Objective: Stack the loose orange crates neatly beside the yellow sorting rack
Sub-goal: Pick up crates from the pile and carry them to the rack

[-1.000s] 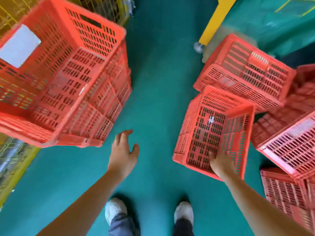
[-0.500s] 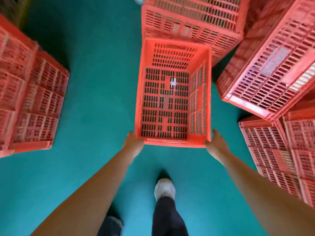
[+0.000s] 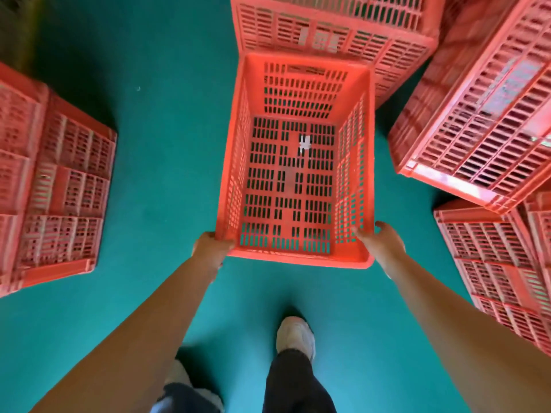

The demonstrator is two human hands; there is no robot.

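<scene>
— Location of the orange crate [image 3: 293, 186]?
— Twelve o'clock from the person, open side up, held by its near end above the green floor [image 3: 167, 144].
— Hands?
— Left hand [image 3: 210, 248] grips the near left corner, fingers curled round the rim. Right hand [image 3: 380, 244] grips the near right corner, fingers wrapped over the wall.
— Contents?
— One small white scrap [image 3: 304, 143] on the slatted base.
— Surroundings?
— Stacked crates [image 3: 56, 186] at nine o'clock, well apart. A second crate [image 3: 334, 34] at twelve, just beyond the held one. A tilted crate [image 3: 483, 114] at two, a further stack [image 3: 501, 263] at three. One pale shoe [image 3: 295, 332] at six.
</scene>
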